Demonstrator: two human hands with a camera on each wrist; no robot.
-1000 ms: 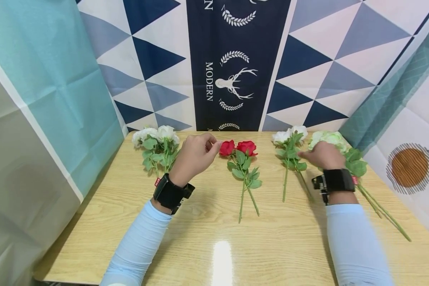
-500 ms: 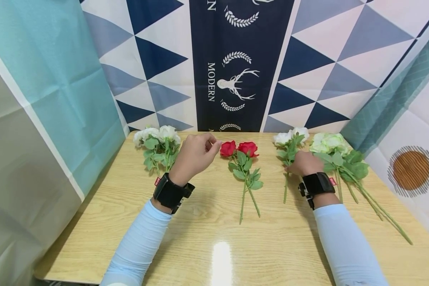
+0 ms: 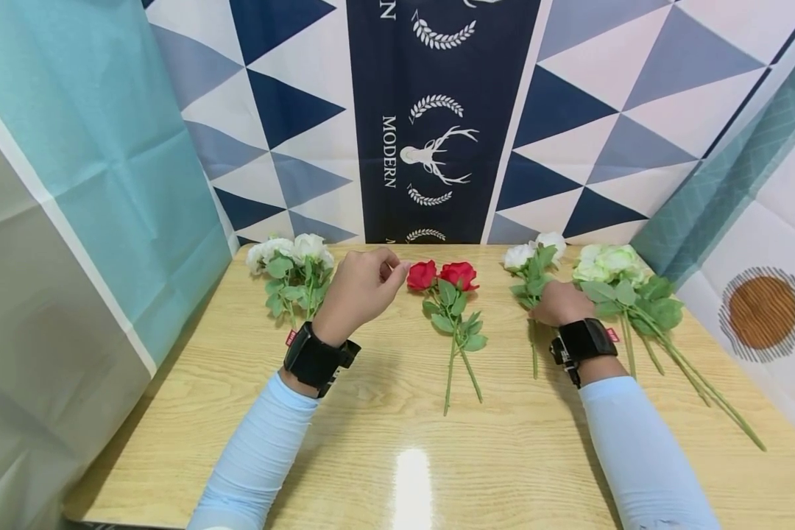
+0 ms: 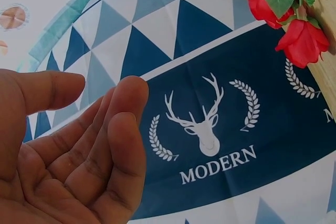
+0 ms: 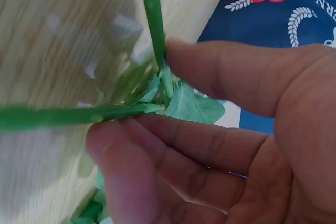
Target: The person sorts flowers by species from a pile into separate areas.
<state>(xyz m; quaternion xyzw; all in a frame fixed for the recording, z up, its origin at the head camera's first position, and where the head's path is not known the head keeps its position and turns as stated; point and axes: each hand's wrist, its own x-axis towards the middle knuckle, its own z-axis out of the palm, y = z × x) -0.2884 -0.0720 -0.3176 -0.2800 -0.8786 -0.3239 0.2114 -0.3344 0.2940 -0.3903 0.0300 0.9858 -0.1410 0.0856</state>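
Note:
My right hand (image 3: 563, 303) pinches the stems of two white roses (image 3: 519, 257) at the back right, low over the table. In the right wrist view, one green stem (image 5: 152, 14) runs against the thumb (image 5: 210, 66) and another stem (image 5: 63, 116) lies along the fingertips, with leaves (image 5: 194, 106) between them. Loosely curled and holding nothing, my left hand (image 3: 361, 294) hovers left of two red roses (image 3: 458, 275), whose stems cross on the table. The left wrist view has a gap between its thumb (image 4: 58, 90) and fingers.
White flowers with leaves (image 3: 308, 250) lie at the back left, partly behind the left hand. Pale green flowers (image 3: 609, 263) with long stems lie right of the right hand. A patterned cloth (image 3: 437, 88) hangs behind the wooden table (image 3: 344, 456).
My right hand has moved left from the pale green flowers to the white roses and taken their stems, which have shifted slightly. The left hand has stayed in place.

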